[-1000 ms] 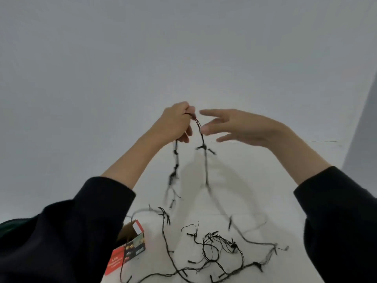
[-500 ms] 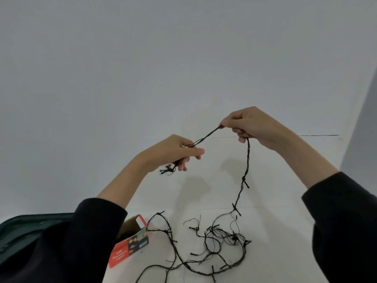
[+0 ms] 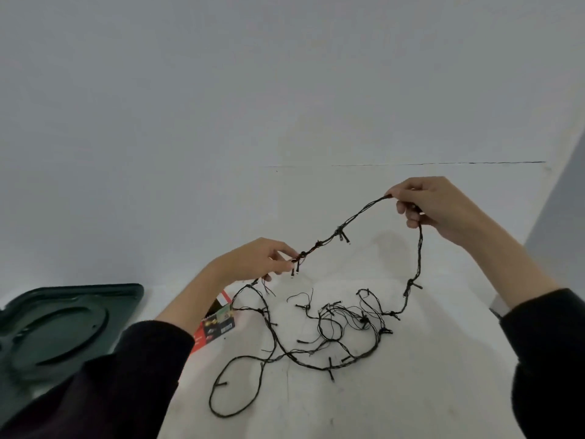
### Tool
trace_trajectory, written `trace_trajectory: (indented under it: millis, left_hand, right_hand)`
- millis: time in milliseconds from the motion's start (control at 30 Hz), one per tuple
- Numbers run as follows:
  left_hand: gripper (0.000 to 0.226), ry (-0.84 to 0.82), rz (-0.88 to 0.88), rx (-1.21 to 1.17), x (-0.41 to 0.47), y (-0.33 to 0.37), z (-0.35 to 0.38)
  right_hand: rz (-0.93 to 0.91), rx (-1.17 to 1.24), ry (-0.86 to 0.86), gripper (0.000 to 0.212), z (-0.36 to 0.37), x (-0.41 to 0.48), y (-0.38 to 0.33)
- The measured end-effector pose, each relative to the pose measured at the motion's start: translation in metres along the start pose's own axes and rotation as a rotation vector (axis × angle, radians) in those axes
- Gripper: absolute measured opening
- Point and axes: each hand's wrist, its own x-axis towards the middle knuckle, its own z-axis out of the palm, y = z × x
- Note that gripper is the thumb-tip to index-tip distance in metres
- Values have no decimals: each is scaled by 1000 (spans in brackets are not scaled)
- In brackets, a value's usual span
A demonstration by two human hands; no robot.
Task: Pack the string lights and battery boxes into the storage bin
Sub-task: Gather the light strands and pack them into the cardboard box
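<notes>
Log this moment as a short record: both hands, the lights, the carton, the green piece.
left hand: pinches the string lights
right hand: grips the same strand, held higher
string lights: one stretch spans the hands, rest tangled on the table
carton: red, on the table left of the tangle
green lid: lies far left

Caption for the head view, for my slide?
Left hand and right hand pinch string lights above the tangle on the table.

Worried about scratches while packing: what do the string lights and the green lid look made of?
The string lights: thin dark plastic-coated wire, matte, bending in limp loops. The green lid: likely moulded plastic, slight sheen, embossed oval ridges.
</notes>
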Motion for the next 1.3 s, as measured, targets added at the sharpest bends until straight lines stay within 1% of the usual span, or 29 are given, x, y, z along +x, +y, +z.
trace_trajectory:
  millis: [67, 100, 167, 200, 267, 300, 333, 400, 433, 467, 500, 533, 567, 633, 667, 700, 733, 833, 900, 1000, 1100, 1167, 1200, 1300]
  left_hand:
    - [34, 63, -15, 148, 9, -28, 25]
    - [33, 68, -16, 167, 11, -40, 38]
    - [29, 1, -2, 233, 14, -59, 65]
    - [31, -51, -1, 311, 15, -67, 79]
    - [47, -137, -9, 506, 15, -80, 99]
    - [53, -167, -13, 634, 16, -86, 107]
    - [55, -186, -2, 788, 17, -92, 112]
    - [47, -190, 38, 1049, 19, -101, 118]
    - [41, -191, 46, 1135, 20, -104, 119]
    - [36, -192, 47, 1189, 20, -105, 119]
    - [31, -183, 44, 1194, 22, -103, 116]
    - [26, -162, 44, 1143, 23, -99, 112]
    - [22, -122, 43, 1022, 25, -92, 105]
    - [20, -42, 38, 623, 25, -68, 85]
    - [20, -31, 42, 441, 24, -51, 74]
    - [19, -16, 73, 320, 24, -33, 63]
    - [18, 12, 117, 242, 23, -14, 53]
    - [14, 118, 209, 107, 21, 29, 28]
    - [15, 153, 218, -10, 19, 45, 15]
    - [14, 212, 208, -75, 13, 50, 3]
    - [10, 214, 198, -37, 8, 42, -3]
    - [6, 209, 205, 32, 7, 37, -4]
    - [8, 215, 209, 58, 7, 35, -5]
    - [7, 234, 202, -2, 3, 32, -7]
  right_hand:
    - [32, 34, -34, 15, 1, -2, 8]
    - [50, 34, -70, 17, 4, -3, 13]
    - [77, 3, -149, 21, 13, -7, 24]
    - [93, -12, -178, 22, 17, -8, 29]
    - [110, -23, -214, 23, 22, -12, 39]
    - [118, -23, -223, 24, 24, -12, 43]
    - [125, -20, -224, 24, 24, -13, 46]
    - [134, -13, -222, 23, 22, -12, 50]
    - [138, -11, -221, 24, 21, -12, 52]
    - [142, -15, -218, 24, 21, -11, 53]
    - [144, -25, -212, 24, 21, -10, 54]
    - [142, -41, -203, 25, 21, -9, 54]
    - [134, -57, -192, 26, 22, -8, 54]
    - [111, -76, -191, 25, 25, -4, 52]
    - [96, -84, -212, 21, 29, -4, 48]
    - [78, -111, -252, 16, 35, -4, 43]
    - [60, -171, -312, 16, 42, -5, 38]
    - [-6, -379, -513, 25, 63, -10, 24]
    - [-42, -380, -504, 25, 63, -9, 12]
    - [-71, -417, -462, 16, 47, -4, -10]
    - [-123, -437, -407, 13, 34, -1, -26]
    - [-160, -372, -294, 14, 29, 1, -36]
    - [-172, -313, -222, 14, 26, 2, -40]
    - [-205, -213, -58, 15, 19, 6, -52]
